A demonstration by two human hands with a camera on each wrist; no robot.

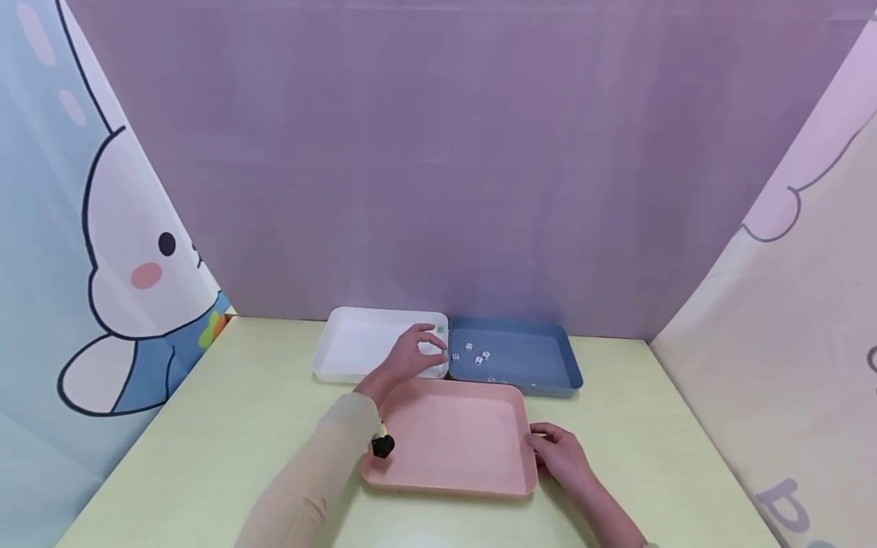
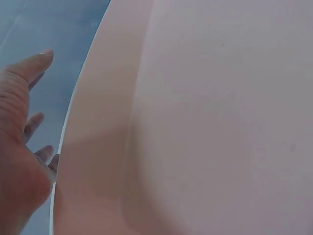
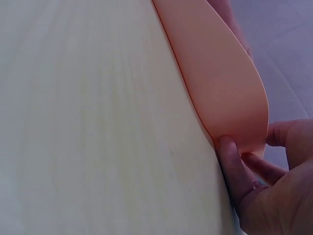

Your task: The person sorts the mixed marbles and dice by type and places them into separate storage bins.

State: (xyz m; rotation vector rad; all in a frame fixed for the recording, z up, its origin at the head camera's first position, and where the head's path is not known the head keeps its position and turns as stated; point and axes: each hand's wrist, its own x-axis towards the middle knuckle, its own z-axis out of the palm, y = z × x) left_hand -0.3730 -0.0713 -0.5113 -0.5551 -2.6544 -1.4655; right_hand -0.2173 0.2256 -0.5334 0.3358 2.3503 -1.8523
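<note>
My left hand (image 1: 411, 354) is over the right end of a white tray (image 1: 352, 346), beside the blue tray. Its thumb and index fingertips come close together; whether a small piece sits between them is too small to tell. In the left wrist view, the left hand (image 2: 22, 132) shows beyond the pink wall, other fingers spread. My right hand (image 1: 558, 457) grips the right side of the pink tray (image 1: 452, 438). In the right wrist view, the right hand (image 3: 274, 188) has fingers against the outer wall and the thumb at the rim.
Several white dice (image 1: 479, 360) lie in the blue tray (image 1: 527, 350), some partly hidden by its front wall. A small green piece (image 1: 441, 329) is in the white tray's back right corner. A purple curtain (image 1: 438, 152) hangs behind the pale yellow table (image 1: 205, 457).
</note>
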